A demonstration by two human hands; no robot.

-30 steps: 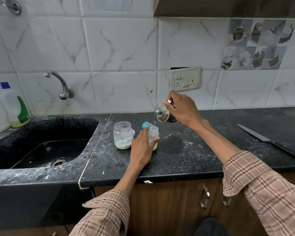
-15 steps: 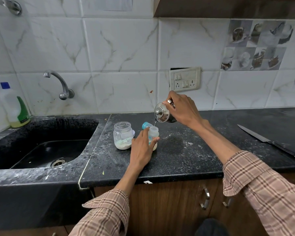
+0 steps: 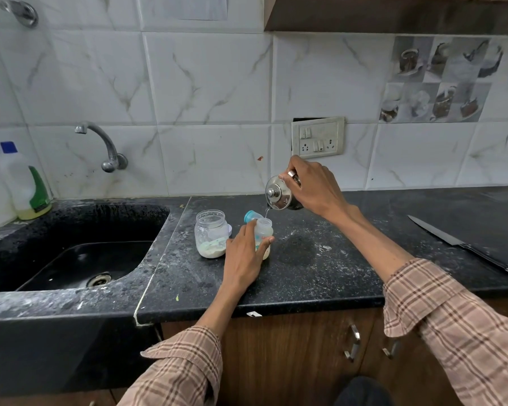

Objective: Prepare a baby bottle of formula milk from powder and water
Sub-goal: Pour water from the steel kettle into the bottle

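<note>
A small clear baby bottle (image 3: 264, 230) stands open on the black counter (image 3: 320, 268), with my left hand (image 3: 244, 256) wrapped around its lower part. My right hand (image 3: 313, 186) grips a small steel kettle (image 3: 279, 193) with a knobbed lid, tilted left above the bottle. A thin stream of water falls from its spout into the bottle's mouth. A blue bottle cap (image 3: 251, 215) lies just behind the bottle. Left of it stands an open glass jar (image 3: 211, 232) with white powder and a pale scoop at its bottom.
A black sink (image 3: 79, 259) with a wall tap (image 3: 100, 142) fills the left side, and a dish-soap bottle (image 3: 27, 183) stands at its far corner. A long knife (image 3: 461, 244) lies on the counter at right. Cabinet handles (image 3: 354, 342) sit below the counter edge.
Nothing has visibly moved; the kettle stays tilted and water keeps running into the bottle.
</note>
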